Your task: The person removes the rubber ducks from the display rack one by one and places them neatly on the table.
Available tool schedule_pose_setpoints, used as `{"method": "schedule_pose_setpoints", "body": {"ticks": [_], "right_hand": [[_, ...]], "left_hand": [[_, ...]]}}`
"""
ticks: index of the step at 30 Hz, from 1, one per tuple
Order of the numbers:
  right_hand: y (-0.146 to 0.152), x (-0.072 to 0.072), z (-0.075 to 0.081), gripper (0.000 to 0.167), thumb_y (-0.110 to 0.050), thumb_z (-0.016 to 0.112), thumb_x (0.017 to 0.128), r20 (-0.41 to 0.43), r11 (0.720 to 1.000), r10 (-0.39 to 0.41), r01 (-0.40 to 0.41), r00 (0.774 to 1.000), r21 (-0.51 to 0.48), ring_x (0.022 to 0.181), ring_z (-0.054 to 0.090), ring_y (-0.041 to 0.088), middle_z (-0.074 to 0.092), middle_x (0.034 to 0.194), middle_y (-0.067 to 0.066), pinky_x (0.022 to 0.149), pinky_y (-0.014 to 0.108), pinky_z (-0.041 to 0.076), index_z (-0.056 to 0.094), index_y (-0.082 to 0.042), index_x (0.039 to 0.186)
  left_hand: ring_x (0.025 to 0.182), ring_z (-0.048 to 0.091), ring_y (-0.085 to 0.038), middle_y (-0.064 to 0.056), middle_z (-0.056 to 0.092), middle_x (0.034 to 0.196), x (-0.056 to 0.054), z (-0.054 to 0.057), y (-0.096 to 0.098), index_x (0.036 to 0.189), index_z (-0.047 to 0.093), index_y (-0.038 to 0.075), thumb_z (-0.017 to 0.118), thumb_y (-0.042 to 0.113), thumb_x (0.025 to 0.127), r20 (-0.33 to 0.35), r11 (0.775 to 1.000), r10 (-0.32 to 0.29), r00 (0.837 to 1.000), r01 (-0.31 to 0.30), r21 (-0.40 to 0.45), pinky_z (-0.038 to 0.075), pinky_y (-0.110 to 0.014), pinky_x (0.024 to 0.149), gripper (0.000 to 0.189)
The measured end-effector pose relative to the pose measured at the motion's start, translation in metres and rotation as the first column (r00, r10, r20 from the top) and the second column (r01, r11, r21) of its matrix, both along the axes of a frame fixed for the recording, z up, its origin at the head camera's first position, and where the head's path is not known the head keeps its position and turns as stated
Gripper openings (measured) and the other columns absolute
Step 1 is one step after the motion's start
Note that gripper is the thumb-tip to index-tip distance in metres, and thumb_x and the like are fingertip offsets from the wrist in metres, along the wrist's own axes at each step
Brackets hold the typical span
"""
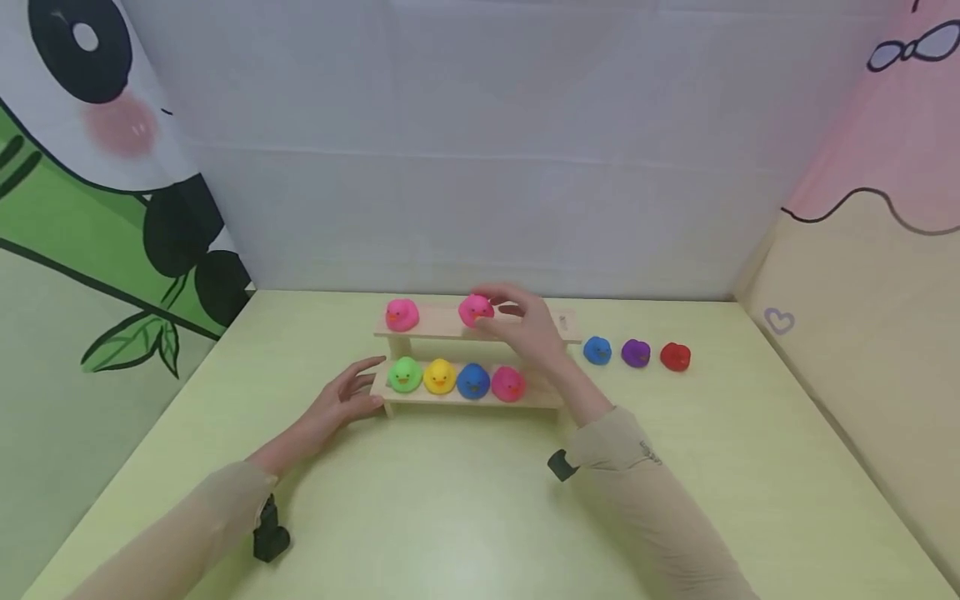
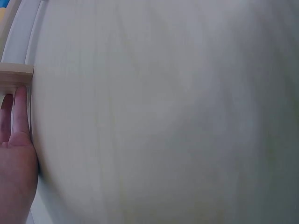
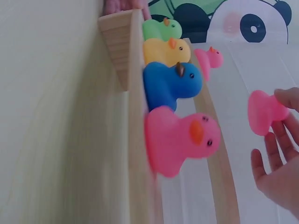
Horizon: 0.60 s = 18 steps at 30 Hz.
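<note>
A two-tier wooden rack stands on the table. My right hand pinches a pink rubber duck by its head; in the right wrist view that duck hangs apart from the upper shelf. Another pink duck sits at the upper shelf's left end. Along the lower shelf stand a green duck, a yellow duck, a blue duck and a pink duck. My left hand touches the rack's left end, its fingers extended in the left wrist view.
Right of the rack, a light blue duck, a purple duck and a red duck lie on the table. A pale cloth wall closes off the back, with printed cloths at both sides.
</note>
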State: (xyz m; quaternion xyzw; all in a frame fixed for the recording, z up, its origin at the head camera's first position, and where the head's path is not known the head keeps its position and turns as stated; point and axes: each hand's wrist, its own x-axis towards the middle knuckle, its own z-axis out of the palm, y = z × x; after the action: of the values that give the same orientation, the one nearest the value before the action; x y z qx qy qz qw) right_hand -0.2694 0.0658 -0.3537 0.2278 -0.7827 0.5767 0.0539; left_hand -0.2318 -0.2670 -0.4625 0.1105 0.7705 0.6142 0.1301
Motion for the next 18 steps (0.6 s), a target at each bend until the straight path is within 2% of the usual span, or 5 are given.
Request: {"method": "schedule_pose_setpoints", "body": {"ticks": [6, 9, 13, 18], "right_hand": [[0.029, 0.012, -0.011, 0.039, -0.020, 0.074, 0.089, -0.074, 0.997, -0.070, 0.067, 0.995, -0.045, 0.117, 0.055, 0.020, 0.062, 0.130, 0.000, 0.107, 0.050, 0.045, 0.065, -0.020, 0.128], [0.046, 0.025, -0.012, 0.039, -0.014, 0.074, 0.088, -0.118, 0.995, -0.093, 0.091, 0.989, -0.029, 0.113, 0.056, 0.021, 0.063, 0.127, 0.004, 0.103, 0.047, 0.048, 0.066, -0.016, 0.126], [0.069, 0.040, -0.017, 0.040, -0.011, 0.075, 0.087, -0.164, 0.993, -0.100, 0.108, 0.981, 0.041, 0.109, 0.057, 0.014, 0.065, 0.122, 0.004, 0.098, 0.038, 0.051, 0.066, -0.015, 0.126], [0.094, 0.053, -0.026, 0.040, -0.016, 0.076, 0.087, -0.147, 0.984, -0.105, 0.125, 0.984, 0.130, 0.108, 0.057, 0.008, 0.065, 0.121, -0.004, 0.096, 0.026, 0.048, 0.065, -0.023, 0.126]], "left_hand": [[0.130, 0.056, -0.026, -0.020, 0.041, 0.153, 0.002, 0.000, 0.001, 0.155, 0.026, 0.024, 0.060, 0.023, 0.098, 0.002, 1.000, 0.004, 1.000, -0.004, -0.024, 0.054, -0.035, 0.099, 0.067], [0.134, 0.052, -0.034, -0.019, 0.041, 0.153, 0.003, 0.000, 0.003, 0.155, 0.026, 0.026, 0.060, 0.026, 0.098, 0.011, 0.999, 0.003, 1.000, -0.002, -0.033, 0.053, -0.039, 0.102, 0.067], [0.137, 0.049, -0.037, -0.017, 0.040, 0.155, 0.002, -0.001, 0.003, 0.155, 0.025, 0.028, 0.059, 0.028, 0.098, 0.026, 0.999, 0.003, 1.000, -0.002, -0.050, 0.051, -0.043, 0.105, 0.066], [0.135, 0.051, -0.034, -0.016, 0.041, 0.154, 0.000, -0.001, 0.000, 0.156, 0.025, 0.028, 0.060, 0.029, 0.098, 0.022, 0.998, 0.019, 1.000, -0.017, -0.063, 0.052, -0.041, 0.104, 0.067]]}}
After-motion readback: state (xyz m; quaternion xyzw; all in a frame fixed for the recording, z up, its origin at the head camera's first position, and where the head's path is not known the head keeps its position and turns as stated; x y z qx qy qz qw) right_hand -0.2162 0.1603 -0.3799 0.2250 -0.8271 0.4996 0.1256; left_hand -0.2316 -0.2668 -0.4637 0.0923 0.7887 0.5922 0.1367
